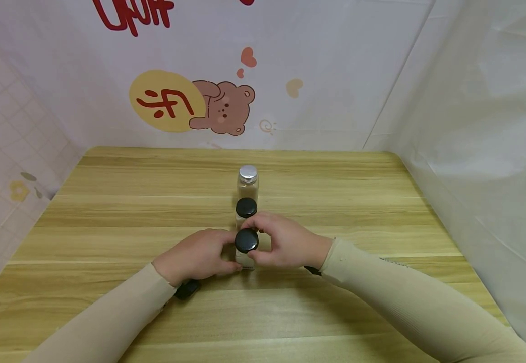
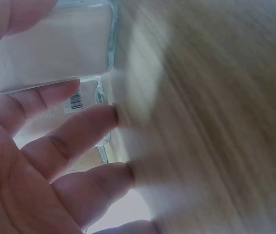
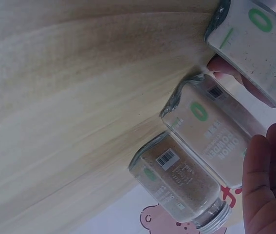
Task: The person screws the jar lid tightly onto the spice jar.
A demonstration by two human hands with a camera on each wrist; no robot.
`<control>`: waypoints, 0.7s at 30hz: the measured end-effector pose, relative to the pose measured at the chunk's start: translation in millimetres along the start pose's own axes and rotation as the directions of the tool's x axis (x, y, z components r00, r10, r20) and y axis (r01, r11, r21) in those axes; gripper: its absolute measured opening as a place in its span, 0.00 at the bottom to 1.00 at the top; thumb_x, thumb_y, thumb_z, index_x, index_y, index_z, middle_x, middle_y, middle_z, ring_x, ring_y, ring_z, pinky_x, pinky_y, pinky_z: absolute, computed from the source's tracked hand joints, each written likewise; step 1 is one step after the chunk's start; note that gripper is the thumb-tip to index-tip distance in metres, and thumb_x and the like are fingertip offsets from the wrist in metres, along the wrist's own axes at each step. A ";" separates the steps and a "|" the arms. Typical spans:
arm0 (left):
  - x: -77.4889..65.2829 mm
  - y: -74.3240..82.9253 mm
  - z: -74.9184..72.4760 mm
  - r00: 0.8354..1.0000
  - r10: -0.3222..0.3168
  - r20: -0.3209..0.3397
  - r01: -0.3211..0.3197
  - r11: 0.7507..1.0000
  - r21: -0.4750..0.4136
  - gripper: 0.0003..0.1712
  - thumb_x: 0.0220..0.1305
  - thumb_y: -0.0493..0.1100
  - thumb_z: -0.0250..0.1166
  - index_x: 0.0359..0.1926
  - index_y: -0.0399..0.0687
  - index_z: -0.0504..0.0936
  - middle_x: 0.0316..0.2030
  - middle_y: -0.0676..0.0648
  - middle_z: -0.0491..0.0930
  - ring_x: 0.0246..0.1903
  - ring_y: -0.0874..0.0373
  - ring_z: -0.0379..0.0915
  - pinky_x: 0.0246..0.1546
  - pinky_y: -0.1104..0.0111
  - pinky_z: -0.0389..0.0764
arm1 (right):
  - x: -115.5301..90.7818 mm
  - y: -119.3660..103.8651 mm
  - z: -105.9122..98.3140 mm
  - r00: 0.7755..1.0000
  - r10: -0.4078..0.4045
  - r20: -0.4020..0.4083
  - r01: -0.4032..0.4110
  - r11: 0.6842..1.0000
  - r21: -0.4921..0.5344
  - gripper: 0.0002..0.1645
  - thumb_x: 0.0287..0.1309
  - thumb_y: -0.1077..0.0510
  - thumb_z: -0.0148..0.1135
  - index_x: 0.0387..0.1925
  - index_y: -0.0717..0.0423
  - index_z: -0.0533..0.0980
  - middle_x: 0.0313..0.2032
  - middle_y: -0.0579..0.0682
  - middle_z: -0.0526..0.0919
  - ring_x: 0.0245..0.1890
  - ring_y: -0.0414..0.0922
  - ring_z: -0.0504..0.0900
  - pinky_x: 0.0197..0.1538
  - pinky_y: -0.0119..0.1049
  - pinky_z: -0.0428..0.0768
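Note:
A square glass spice jar (image 1: 246,259) with a black lid stands upright on the table between both hands, pale powder inside. My left hand (image 1: 197,255) grips its lower part between thumb and index finger. Around its upper part, just under the lid, my right hand (image 1: 288,243) curls thumb and fingers. Directly behind is a second black-lidded jar (image 1: 246,206), and behind that a silver-lidded jar (image 1: 248,187) with brown powder. All three form a line running away from me. In the right wrist view, the second jar (image 3: 213,129) shows green and white print.
Under my left wrist a black object (image 1: 186,289) lies partly hidden on the wooden table (image 1: 335,317). Another dark item (image 1: 312,270) shows below the right wrist. A white wall covering with a printed bear (image 1: 228,108) rises behind the table's back edge.

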State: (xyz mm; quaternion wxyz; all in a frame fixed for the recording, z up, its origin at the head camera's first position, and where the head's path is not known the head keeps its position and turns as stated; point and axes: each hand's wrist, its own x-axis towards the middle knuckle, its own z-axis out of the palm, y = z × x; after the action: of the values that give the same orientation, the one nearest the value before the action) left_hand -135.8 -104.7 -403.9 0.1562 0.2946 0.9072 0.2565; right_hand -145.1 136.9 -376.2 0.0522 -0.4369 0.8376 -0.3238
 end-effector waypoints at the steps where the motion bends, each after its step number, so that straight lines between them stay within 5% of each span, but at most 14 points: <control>1: 0.2 -0.1 0.0 1.000 0.000 0.000 0.000 1.000 0.002 0.17 0.59 0.52 0.79 0.47 0.66 0.83 0.33 0.60 0.81 0.34 0.61 0.73 0.41 0.64 0.75 | -0.2 -0.1 -0.1 1.000 0.003 0.000 -0.003 1.000 0.001 0.23 0.58 0.58 0.73 0.55 0.55 0.77 0.51 0.46 0.84 0.52 0.40 0.82 0.60 0.38 0.81; 15: 0.2 1.6 -0.2 1.000 -0.001 -0.002 0.001 1.000 0.001 0.16 0.58 0.53 0.79 0.46 0.65 0.84 0.33 0.60 0.81 0.34 0.61 0.73 0.42 0.64 0.75 | -1.2 1.2 0.3 0.999 0.046 -0.001 -0.046 0.999 0.006 0.24 0.59 0.55 0.76 0.54 0.54 0.77 0.49 0.45 0.84 0.49 0.41 0.81 0.57 0.46 0.83; 21: 0.7 0.9 0.1 1.000 -0.012 -0.005 0.012 1.000 0.005 0.15 0.58 0.53 0.79 0.45 0.65 0.84 0.33 0.60 0.81 0.34 0.61 0.73 0.42 0.64 0.75 | -0.7 3.9 0.9 1.000 -0.025 -0.003 0.025 1.000 0.015 0.32 0.59 0.57 0.75 0.63 0.59 0.75 0.55 0.50 0.85 0.54 0.43 0.84 0.62 0.44 0.82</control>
State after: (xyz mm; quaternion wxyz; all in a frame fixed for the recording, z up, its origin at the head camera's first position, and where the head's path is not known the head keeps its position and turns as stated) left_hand -136.0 -103.6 -403.5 0.1545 0.2889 0.9101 0.2538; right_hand -147.1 138.6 -379.3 0.0499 -0.4466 0.8296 -0.3313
